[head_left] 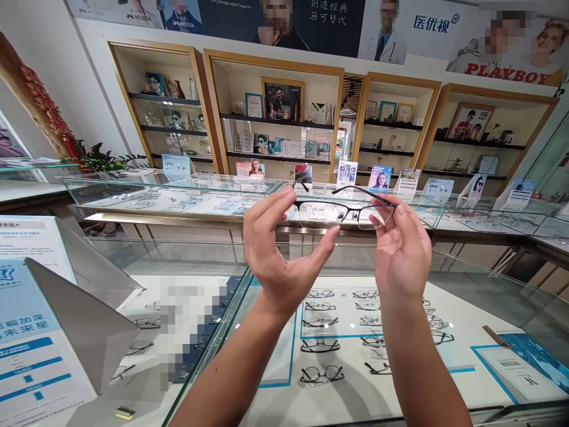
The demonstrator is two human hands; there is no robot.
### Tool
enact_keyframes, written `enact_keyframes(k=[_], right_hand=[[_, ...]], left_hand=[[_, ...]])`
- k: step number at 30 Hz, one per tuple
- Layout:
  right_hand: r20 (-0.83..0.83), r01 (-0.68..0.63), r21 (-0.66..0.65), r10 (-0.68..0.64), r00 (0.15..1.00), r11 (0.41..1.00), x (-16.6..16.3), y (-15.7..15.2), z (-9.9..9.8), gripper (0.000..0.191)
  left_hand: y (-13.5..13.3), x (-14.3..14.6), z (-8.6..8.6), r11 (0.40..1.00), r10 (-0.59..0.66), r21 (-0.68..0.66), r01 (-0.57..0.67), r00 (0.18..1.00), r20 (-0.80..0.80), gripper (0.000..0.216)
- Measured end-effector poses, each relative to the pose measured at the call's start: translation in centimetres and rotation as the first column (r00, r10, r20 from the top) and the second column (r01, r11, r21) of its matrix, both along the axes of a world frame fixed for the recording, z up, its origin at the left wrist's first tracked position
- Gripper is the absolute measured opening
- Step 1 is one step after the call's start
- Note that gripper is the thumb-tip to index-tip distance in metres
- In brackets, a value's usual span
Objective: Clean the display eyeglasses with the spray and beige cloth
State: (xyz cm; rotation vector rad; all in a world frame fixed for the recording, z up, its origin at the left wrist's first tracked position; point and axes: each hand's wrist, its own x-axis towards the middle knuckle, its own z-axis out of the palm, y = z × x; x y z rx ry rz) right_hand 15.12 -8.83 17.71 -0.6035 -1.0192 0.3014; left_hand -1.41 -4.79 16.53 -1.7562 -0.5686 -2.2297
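Black half-rim glasses [353,210]: held up just right of centre frame; arms folded out and pointing away from us, clear lenses, nose pads visible.
Right hand [403,255]: right of centre; thumb and fingers pinched on the glasses' right end, by the hinge.
Left hand [278,249]: centre; fingertips at the glasses' left end, thumb spread well away from the fingers, its tip near the lower edge of a lens; we can't tell if it touches.
Hands together?: no, well apart, glasses spanning between them.
Tent cards [31,332]: left edge and lower left, two, white and blue, one behind the other; we read only some of the print.
Glass case [355,404]: bottom of frame, below both hands; white base, pane seam running diagonally left of centre.
Eyeglasses in case [320,375]: lower centre to lower right, laid in rows, some hidden behind the right forearm; more pairs lower left, beside a pixelated patch.
Blue-edged booklet [515,367]: lower right, flat in the case.
Far counter [208,224]: across mid-frame, glass top, more eyewear inside, small upright cards [381,179] along it.
Plant [102,157]: left, green leaves, near the far counter.
Wall shelves [208,110]: upper half, wood-edged, framed pictures and small ornaments.
Posters [511,74]: top edge, faces mostly pixelated; we read "PLAYBOY" upper right.
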Motion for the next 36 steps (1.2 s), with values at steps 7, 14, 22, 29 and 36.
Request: enact_keyframes(k=[7, 14, 22, 29, 36], right_hand=[[-0.008, -0.032, -0.036, 0.032, 0.999, 0.999, -0.3, -0.4, 0.2, 0.028], [-0.028, -0.121, -0.007, 0.121, 0.992, 0.993, -0.4, -0.6, 0.3, 0.028], [-0.035, -0.203, -0.030, 0.202, 0.979, 0.979, 0.2, -0.3, 0.4, 0.024], [-0.080, -0.272, -0.025, 0.270, 0.960, 0.962, 0.9, 0.6, 0.0, 0.023], [0.071, -0.163, -0.145, 0.174, 0.982, 0.976, 2.7, 1.0, 0.3, 0.016]], left_hand=[[-0.2, -0.2, 0.4, 0.999, -0.029, 0.030, 0.030, 0.999, -0.018, 0.074], [-0.2, -0.1, 0.7, 0.999, -0.029, -0.030, 0.029, 1.000, -0.004, 0.068], [0.1, 0.1, 0.6, 0.997, -0.039, -0.067, 0.038, 0.999, -0.019, 0.066], [0.9, 0.0, 0.6, 0.994, -0.096, -0.062, 0.093, 0.994, -0.044, 0.065], [1.6, -0.9, 1.0, 0.979, -0.110, -0.191, 0.077, 0.979, -0.171, 0.060]])
